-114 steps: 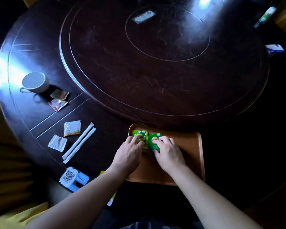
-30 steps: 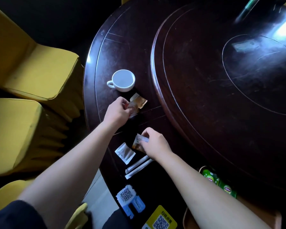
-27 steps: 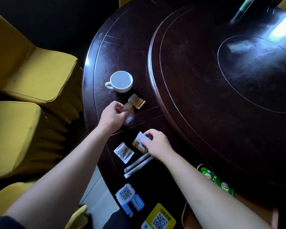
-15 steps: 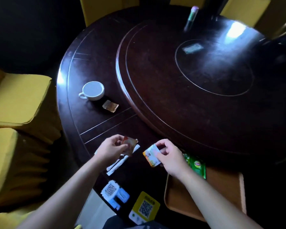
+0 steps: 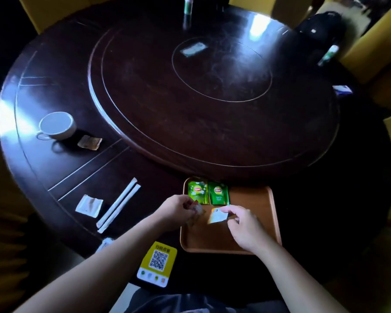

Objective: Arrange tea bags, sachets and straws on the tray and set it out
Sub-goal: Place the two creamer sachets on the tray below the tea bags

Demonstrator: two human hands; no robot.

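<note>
An orange-brown tray [image 5: 253, 236] lies at the table's near edge. Two green tea bags [image 5: 208, 192] sit side by side in its far left corner. My left hand [image 5: 176, 210] holds a reddish sachet [image 5: 198, 208] low over the tray's left side. My right hand [image 5: 244, 224] pinches an orange-and-white sachet [image 5: 217, 215] just above the tray's middle. Left of the tray, two paper-wrapped straws [image 5: 120, 205] and a white sachet [image 5: 89, 205] lie on the table. A brown sachet [image 5: 89, 142] rests beside the cup.
A white cup [image 5: 57, 125] stands at the table's left. A large raised turntable [image 5: 212, 86] fills the middle. A yellow QR-code card [image 5: 157, 264] lies at the near edge. Bottles [image 5: 187, 5] and a black bag [image 5: 318, 28] sit at the far side; yellow chairs surround the table.
Both hands picked a sachet each from the table's left side and carried them right. They now hover over the tray, below the tea bags.
</note>
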